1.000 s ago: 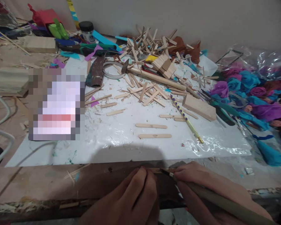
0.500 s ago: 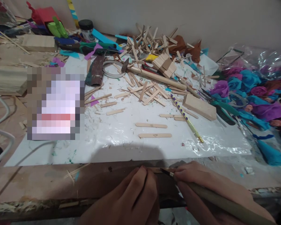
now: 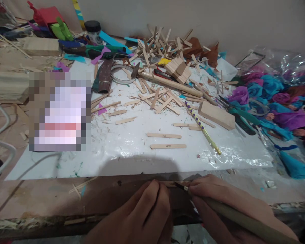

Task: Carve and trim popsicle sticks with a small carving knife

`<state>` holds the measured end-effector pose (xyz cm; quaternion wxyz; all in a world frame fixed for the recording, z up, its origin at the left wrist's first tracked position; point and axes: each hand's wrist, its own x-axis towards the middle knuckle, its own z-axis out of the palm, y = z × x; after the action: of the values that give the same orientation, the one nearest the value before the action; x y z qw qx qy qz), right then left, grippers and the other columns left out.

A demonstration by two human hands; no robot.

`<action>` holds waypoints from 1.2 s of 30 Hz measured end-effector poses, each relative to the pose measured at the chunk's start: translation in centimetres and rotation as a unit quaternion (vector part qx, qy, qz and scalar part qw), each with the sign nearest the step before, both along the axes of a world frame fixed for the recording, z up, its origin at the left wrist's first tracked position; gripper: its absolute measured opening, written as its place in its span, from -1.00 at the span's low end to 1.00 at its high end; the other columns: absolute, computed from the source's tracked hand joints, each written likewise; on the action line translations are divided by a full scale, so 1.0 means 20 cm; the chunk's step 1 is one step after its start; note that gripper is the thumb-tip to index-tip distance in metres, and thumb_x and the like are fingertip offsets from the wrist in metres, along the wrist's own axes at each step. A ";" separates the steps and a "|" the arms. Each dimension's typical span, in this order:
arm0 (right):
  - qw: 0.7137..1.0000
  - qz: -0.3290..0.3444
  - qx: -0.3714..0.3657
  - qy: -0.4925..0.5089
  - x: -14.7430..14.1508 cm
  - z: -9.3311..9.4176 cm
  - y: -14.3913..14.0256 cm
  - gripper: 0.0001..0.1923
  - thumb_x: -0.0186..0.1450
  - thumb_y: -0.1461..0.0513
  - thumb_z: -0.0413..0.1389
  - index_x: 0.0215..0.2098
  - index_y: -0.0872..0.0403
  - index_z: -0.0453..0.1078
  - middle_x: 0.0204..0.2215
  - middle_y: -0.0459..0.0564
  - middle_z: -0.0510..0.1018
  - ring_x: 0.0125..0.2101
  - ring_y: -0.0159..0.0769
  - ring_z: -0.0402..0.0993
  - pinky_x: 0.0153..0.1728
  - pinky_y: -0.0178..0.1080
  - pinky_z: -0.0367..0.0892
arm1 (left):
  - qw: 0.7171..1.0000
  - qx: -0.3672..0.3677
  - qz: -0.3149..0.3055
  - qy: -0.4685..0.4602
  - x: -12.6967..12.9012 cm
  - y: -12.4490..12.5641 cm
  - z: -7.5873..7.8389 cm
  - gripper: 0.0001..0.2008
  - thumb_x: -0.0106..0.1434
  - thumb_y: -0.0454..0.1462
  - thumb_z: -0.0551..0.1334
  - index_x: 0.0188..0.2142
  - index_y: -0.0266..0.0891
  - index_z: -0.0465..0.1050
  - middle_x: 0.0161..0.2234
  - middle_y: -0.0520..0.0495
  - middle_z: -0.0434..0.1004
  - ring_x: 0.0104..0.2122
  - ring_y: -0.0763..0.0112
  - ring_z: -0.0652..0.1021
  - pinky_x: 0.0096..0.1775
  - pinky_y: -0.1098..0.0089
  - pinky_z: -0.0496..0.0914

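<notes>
At the near edge of the counter [image 3: 40, 200], both hands work close together over one craft stick [image 3: 170, 184]. The left hand [image 3: 144, 217] lies curled, its fingers folded down and pressing the left end of that stick against the wood. The right hand [image 3: 218, 203] is wrapped shut around the long handle of a knife [image 3: 234, 217], whose short dark blade tip rests on the stick just right of the left fingertips. The handle runs off toward the near right corner.

Farther off, on the white plastic sheet [image 3: 117, 149], two notched sticks [image 3: 167, 140] lie side by side, well apart from the hands. A spotted pencil [image 3: 202, 127] lies slantwise to their right, near a flat wood block [image 3: 216, 115]. A heap of loose sticks [image 3: 162, 51] sits at the far side with a hammer [image 3: 167, 83] in front of it, and paper flowers [image 3: 269, 98] crowd the right edge.

Compared with a second ago, hardly anything differs: the hands keep the same grip and place, the blade tip sits at the same spot, and the view has only drifted slightly.
</notes>
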<state>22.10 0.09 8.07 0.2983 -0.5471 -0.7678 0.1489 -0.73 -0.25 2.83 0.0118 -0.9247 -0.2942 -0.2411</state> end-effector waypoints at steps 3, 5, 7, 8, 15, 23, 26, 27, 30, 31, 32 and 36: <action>1.000 0.006 0.017 0.013 -0.01 0.00 0.01 -0.80 0.32 0.37 0.15 -0.25 -0.04 0.55 -0.39 -0.19 0.74 -0.45 -0.43 0.70 -0.38 -0.56 0.58 | 1.000 -0.004 0.000 0.000 0.00 0.00 0.00 -0.72 0.49 -0.36 0.10 0.05 -0.42 0.53 0.05 -0.20 0.61 0.10 0.25 0.59 0.28 0.33 0.44; 1.000 0.004 0.021 0.008 -0.01 0.00 0.02 -0.81 0.32 0.37 0.15 -0.26 -0.03 0.55 -0.39 -0.18 0.74 -0.46 -0.44 0.70 -0.38 -0.56 0.58 | 1.000 0.000 -0.004 0.002 -0.01 0.00 -0.01 -0.72 0.49 -0.35 0.11 0.05 -0.42 0.53 0.05 -0.21 0.61 0.10 0.25 0.59 0.29 0.31 0.43; 1.000 0.005 0.018 0.001 -0.01 0.00 0.02 -0.81 0.31 0.38 0.16 -0.26 -0.03 0.56 -0.38 -0.17 0.74 -0.44 -0.42 0.70 -0.37 -0.55 0.59 | 1.000 0.005 -0.005 0.005 -0.01 0.00 -0.01 -0.71 0.49 -0.35 0.11 0.06 -0.43 0.53 0.06 -0.22 0.60 0.10 0.24 0.59 0.31 0.30 0.42; 1.000 0.006 0.017 -0.001 -0.01 0.00 0.02 -0.81 0.30 0.38 0.17 -0.26 -0.03 0.56 -0.38 -0.17 0.74 -0.44 -0.41 0.71 -0.37 -0.54 0.59 | 1.000 0.006 -0.005 0.008 -0.01 0.00 -0.01 -0.71 0.49 -0.35 0.10 0.07 -0.43 0.52 0.06 -0.22 0.60 0.11 0.24 0.59 0.31 0.29 0.41; 0.999 -0.013 0.027 0.020 -0.02 0.00 0.00 -0.82 0.29 0.37 0.18 -0.25 -0.03 0.56 -0.38 -0.14 0.74 -0.45 -0.36 0.71 -0.39 -0.49 0.62 | 1.000 -0.001 -0.004 0.009 0.00 -0.01 -0.01 -0.71 0.49 -0.36 0.12 0.09 -0.42 0.52 0.09 -0.23 0.60 0.15 0.22 0.57 0.33 0.27 0.39; 0.999 0.020 -0.011 -0.025 0.05 -0.01 -0.02 -0.78 0.31 0.36 0.23 -0.14 -0.06 0.53 -0.28 -0.15 0.75 -0.36 -0.33 0.73 -0.31 -0.46 0.65 | 1.000 -0.004 -0.005 0.010 0.00 -0.01 -0.01 -0.72 0.48 -0.36 0.14 0.09 -0.41 0.52 0.08 -0.23 0.61 0.14 0.22 0.58 0.32 0.26 0.42; 1.000 0.013 -0.006 -0.020 0.04 -0.02 -0.02 -0.78 0.31 0.37 0.22 -0.15 -0.06 0.53 -0.29 -0.15 0.75 -0.35 -0.33 0.73 -0.30 -0.45 0.65 | 1.000 -0.005 -0.002 0.003 0.00 -0.01 0.00 -0.72 0.49 -0.37 0.13 0.07 -0.42 0.53 0.07 -0.22 0.61 0.12 0.23 0.59 0.31 0.29 0.43; 1.000 0.013 0.000 -0.015 0.04 -0.02 -0.02 -0.79 0.31 0.37 0.22 -0.16 -0.05 0.54 -0.30 -0.15 0.75 -0.36 -0.33 0.73 -0.30 -0.46 0.64 | 1.000 -0.004 -0.003 0.001 0.00 -0.01 0.00 -0.73 0.49 -0.37 0.12 0.06 -0.42 0.53 0.06 -0.22 0.61 0.12 0.23 0.59 0.31 0.30 0.43; 1.000 0.014 0.006 -0.011 0.03 -0.01 0.00 -0.80 0.31 0.38 0.21 -0.19 -0.04 0.55 -0.32 -0.15 0.75 -0.38 -0.35 0.72 -0.32 -0.48 0.63 | 1.000 0.000 -0.005 0.005 0.00 -0.01 0.00 -0.73 0.48 -0.36 0.13 0.05 -0.42 0.53 0.06 -0.23 0.61 0.12 0.21 0.59 0.32 0.28 0.42; 1.000 0.016 0.004 -0.012 0.02 -0.01 0.00 -0.80 0.30 0.37 0.22 -0.18 -0.04 0.55 -0.32 -0.14 0.75 -0.38 -0.34 0.73 -0.33 -0.47 0.64 | 1.000 0.002 -0.005 0.006 0.00 -0.01 0.00 -0.73 0.48 -0.36 0.14 0.06 -0.42 0.53 0.07 -0.23 0.61 0.13 0.20 0.59 0.32 0.26 0.41; 1.000 0.016 0.002 -0.012 0.02 -0.01 0.00 -0.80 0.30 0.37 0.22 -0.18 -0.04 0.56 -0.31 -0.14 0.75 -0.38 -0.32 0.73 -0.33 -0.46 0.64 | 1.000 0.003 -0.006 0.007 -0.01 -0.01 0.00 -0.73 0.48 -0.36 0.15 0.07 -0.42 0.52 0.08 -0.24 0.61 0.13 0.20 0.59 0.33 0.25 0.40; 1.000 0.022 0.007 -0.021 0.03 -0.01 0.01 -0.82 0.29 0.36 0.25 -0.19 -0.01 0.59 -0.33 -0.09 0.75 -0.42 -0.27 0.73 -0.37 -0.42 0.66 | 1.000 0.003 -0.012 0.011 -0.01 -0.01 0.00 -0.71 0.48 -0.36 0.13 0.09 -0.40 0.51 0.09 -0.24 0.60 0.14 0.21 0.58 0.33 0.25 0.41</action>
<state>22.68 0.21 7.92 0.2821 -0.5309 -0.7870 0.1387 -0.93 -0.35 2.77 0.0151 -0.9306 -0.2825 -0.2322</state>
